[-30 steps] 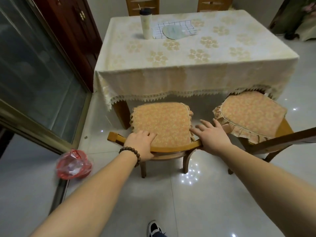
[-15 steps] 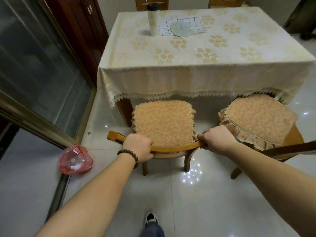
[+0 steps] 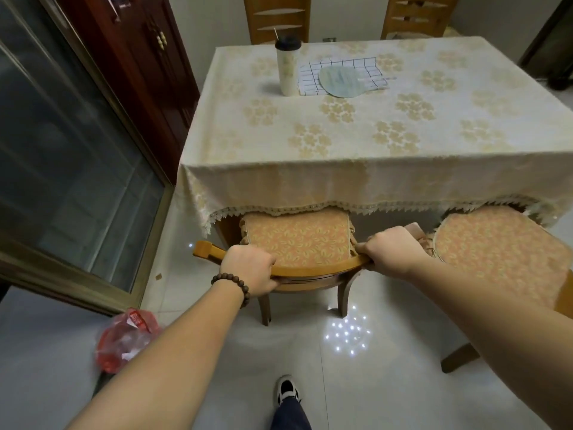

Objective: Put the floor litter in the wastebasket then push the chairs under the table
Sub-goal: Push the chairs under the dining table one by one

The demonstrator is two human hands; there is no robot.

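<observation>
Chair now farther under table than before, both hands' fingers clenched on backrest.

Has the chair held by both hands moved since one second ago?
Yes. The chair has gone forward, toward the table: the front of its cushion now sits under the tablecloth's lace edge, whereas earlier a gap separated them.

Dim warm light, ceiling glare on floor, wide-angle edge distortion
</observation>
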